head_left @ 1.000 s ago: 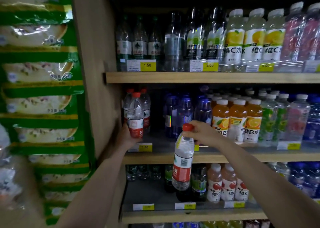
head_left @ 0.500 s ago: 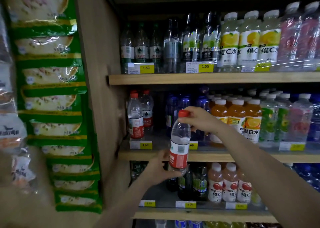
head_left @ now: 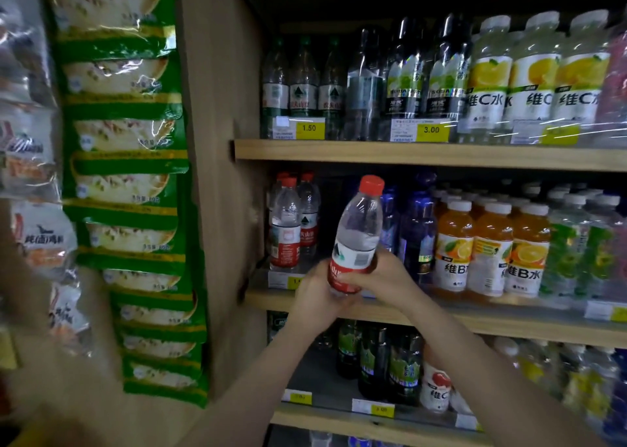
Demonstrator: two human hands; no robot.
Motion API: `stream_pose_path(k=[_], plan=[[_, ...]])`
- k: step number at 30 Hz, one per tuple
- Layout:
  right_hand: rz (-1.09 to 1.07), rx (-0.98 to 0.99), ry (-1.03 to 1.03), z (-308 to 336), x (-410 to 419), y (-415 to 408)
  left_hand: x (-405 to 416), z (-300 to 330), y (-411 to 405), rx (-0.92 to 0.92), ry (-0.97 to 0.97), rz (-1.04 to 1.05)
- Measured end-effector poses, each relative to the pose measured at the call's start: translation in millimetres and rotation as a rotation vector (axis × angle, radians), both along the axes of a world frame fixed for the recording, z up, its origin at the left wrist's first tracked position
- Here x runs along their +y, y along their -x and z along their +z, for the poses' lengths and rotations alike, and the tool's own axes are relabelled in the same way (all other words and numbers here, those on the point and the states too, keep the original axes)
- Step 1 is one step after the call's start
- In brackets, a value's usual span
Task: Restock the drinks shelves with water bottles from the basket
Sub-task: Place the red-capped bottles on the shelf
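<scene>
Bottle (head_left: 356, 239): tilted, base gripped by left hand (head_left: 314, 299) and right hand (head_left: 380, 277), fingers wrapped; likely lining up for shelf (head_left: 475, 324) gap.

Three wooden shelves (head_left: 424, 153) show their front edges. One red-capped water bottle (head_left: 356, 239) is in two hands, three more like it (head_left: 286, 233) stand at the middle shelf's left end, and three orange juice bottles (head_left: 490, 250) front their row. Three green-capped bottles (head_left: 303, 83) stand top left; the blurred packets at left cannot be counted.
</scene>
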State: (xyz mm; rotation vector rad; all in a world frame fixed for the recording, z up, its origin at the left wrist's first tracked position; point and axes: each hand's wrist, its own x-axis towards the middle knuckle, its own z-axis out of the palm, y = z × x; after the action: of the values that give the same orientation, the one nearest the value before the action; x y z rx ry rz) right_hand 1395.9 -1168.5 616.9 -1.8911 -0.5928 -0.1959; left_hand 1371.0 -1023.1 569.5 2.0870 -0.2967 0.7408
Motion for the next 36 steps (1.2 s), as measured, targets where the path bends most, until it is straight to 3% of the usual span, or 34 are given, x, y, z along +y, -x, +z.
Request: stream_pose_path(k=[3, 6, 13, 19, 23, 29, 36], plan=[[0.021, -0.06, -0.043, 20, 13, -18, 34, 19, -16, -0.008, 0.144, -0.048], [-0.037, -0.102, -0.02, 27, 28, -39, 72, 24, -35, -0.032, 0.366, 0.122], [-0.078, -0.059, 0.08, 8, 65, -93, 94, 7, -80, 0.095, 0.061, 0.53], [-0.081, -0.003, 0.124, -9, 82, -124, 105, 1, -95, 0.162, 0.055, 0.57], [-0.093, 0.05, 0.118, -14, 87, -134, 105, -3, -85, 0.071, 0.141, 0.527], [-0.189, 0.04, 0.209, -25, 87, -133, 99, -68, -48, -0.134, -0.389, 0.616], [-0.219, 0.078, 0.177, -18, 110, -141, 120, -81, -55, -0.053, -0.622, 0.574]])
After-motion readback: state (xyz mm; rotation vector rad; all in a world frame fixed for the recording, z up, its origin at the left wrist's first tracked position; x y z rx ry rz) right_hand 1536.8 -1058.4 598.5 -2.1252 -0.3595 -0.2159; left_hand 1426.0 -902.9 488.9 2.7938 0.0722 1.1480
